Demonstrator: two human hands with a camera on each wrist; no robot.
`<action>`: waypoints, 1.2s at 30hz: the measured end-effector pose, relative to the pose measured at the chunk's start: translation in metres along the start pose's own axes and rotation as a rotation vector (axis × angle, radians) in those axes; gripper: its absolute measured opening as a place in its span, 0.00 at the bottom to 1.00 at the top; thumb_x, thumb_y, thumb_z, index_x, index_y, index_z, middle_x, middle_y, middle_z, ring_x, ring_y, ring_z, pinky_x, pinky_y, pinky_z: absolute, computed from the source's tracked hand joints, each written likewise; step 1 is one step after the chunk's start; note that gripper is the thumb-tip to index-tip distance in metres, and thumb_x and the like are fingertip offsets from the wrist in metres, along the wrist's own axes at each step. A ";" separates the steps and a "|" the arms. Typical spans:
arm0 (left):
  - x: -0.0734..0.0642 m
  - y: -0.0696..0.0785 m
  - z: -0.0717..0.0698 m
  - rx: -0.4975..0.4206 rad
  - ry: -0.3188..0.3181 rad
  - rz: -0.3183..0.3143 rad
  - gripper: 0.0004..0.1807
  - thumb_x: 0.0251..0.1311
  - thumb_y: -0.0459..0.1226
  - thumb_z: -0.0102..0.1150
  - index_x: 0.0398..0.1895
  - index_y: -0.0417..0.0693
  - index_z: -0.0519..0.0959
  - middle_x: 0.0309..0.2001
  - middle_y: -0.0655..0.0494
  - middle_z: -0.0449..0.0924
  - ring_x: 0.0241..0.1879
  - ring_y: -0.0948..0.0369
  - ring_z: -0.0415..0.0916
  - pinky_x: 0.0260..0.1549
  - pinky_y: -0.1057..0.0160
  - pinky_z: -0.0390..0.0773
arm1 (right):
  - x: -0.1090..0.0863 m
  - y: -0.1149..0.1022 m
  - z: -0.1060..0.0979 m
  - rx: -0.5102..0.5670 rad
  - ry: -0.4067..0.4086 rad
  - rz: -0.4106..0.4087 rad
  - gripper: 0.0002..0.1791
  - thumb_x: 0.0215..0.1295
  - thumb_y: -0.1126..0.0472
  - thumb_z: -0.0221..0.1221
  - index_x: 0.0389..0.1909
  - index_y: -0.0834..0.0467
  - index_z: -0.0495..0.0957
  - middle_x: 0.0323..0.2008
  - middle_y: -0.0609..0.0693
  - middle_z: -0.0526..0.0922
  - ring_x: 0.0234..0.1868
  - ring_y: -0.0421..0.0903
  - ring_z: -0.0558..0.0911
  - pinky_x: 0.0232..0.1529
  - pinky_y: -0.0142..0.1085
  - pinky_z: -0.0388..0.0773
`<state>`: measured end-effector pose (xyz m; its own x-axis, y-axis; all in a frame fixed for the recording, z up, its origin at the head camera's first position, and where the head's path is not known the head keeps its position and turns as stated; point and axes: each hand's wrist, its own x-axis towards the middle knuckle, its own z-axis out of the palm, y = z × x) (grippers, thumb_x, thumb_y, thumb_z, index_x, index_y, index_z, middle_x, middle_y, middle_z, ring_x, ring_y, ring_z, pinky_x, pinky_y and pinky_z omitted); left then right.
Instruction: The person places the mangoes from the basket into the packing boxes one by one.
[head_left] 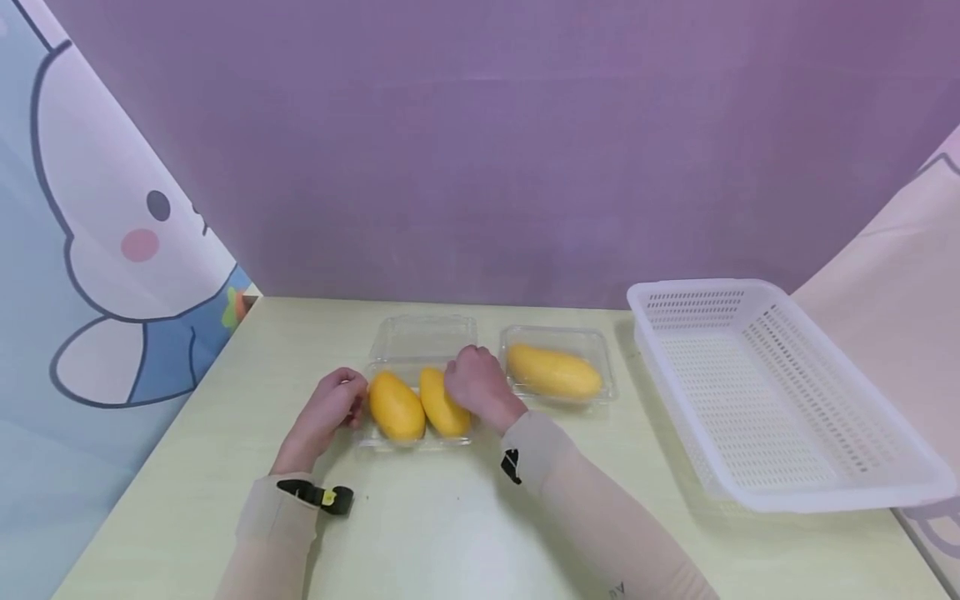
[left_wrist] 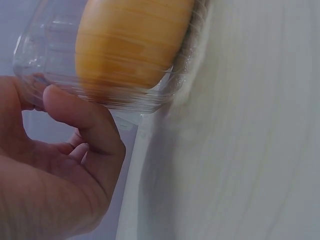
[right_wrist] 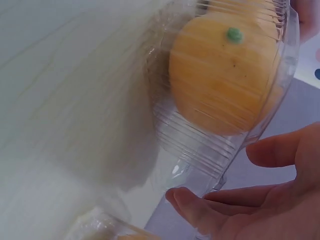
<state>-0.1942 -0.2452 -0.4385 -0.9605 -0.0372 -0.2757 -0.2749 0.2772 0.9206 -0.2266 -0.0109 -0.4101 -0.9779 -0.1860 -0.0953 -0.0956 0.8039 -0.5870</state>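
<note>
Two yellow mangoes [head_left: 397, 407] lie side by side in a clear plastic clamshell box [head_left: 416, 444], whose lid [head_left: 423, 337] is folded open at the back. At the box's left side, my left hand [head_left: 330, 406] has curled fingers and pinches the rim; the left wrist view shows a fingertip against the ribbed wall. My right hand [head_left: 483, 385] is at the box's right side and partly hides the right mango. In the right wrist view its thumb [right_wrist: 272, 151] is at the rim, with the other fingers apart from it near the corner.
A second clear box [head_left: 609, 367] with one yellow mango [head_left: 553, 372] stands to the right. Further right is a white perforated plastic basket [head_left: 675, 417]. A purple panel [head_left: 480, 167] rises behind the pale table [head_left: 420, 533].
</note>
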 end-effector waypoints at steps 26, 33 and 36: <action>0.003 -0.003 -0.001 0.001 0.018 -0.006 0.11 0.68 0.33 0.43 0.50 0.36 0.67 0.32 0.50 0.68 0.26 0.58 0.67 0.20 0.66 0.71 | 0.016 0.004 -0.021 0.444 0.171 0.073 0.30 0.70 0.62 0.50 0.69 0.71 0.66 0.54 0.65 0.80 0.50 0.55 0.80 0.61 0.49 0.74; 0.003 -0.004 -0.001 -0.010 0.018 0.002 0.11 0.66 0.32 0.43 0.49 0.35 0.67 0.31 0.51 0.68 0.26 0.59 0.67 0.20 0.67 0.71 | 0.017 0.002 -0.027 0.526 0.187 0.078 0.28 0.70 0.63 0.52 0.69 0.67 0.68 0.51 0.58 0.79 0.44 0.51 0.78 0.52 0.45 0.77; 0.004 -0.004 -0.001 -0.007 0.022 -0.003 0.11 0.67 0.32 0.43 0.49 0.36 0.66 0.32 0.51 0.68 0.26 0.58 0.67 0.20 0.67 0.71 | 0.019 0.002 -0.030 0.539 0.213 0.080 0.26 0.69 0.63 0.53 0.67 0.65 0.71 0.50 0.58 0.80 0.47 0.53 0.78 0.54 0.45 0.77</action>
<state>-0.1967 -0.2477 -0.4431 -0.9604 -0.0589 -0.2723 -0.2779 0.2701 0.9219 -0.2505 0.0040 -0.3888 -0.9993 0.0259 -0.0252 0.0334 0.3991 -0.9163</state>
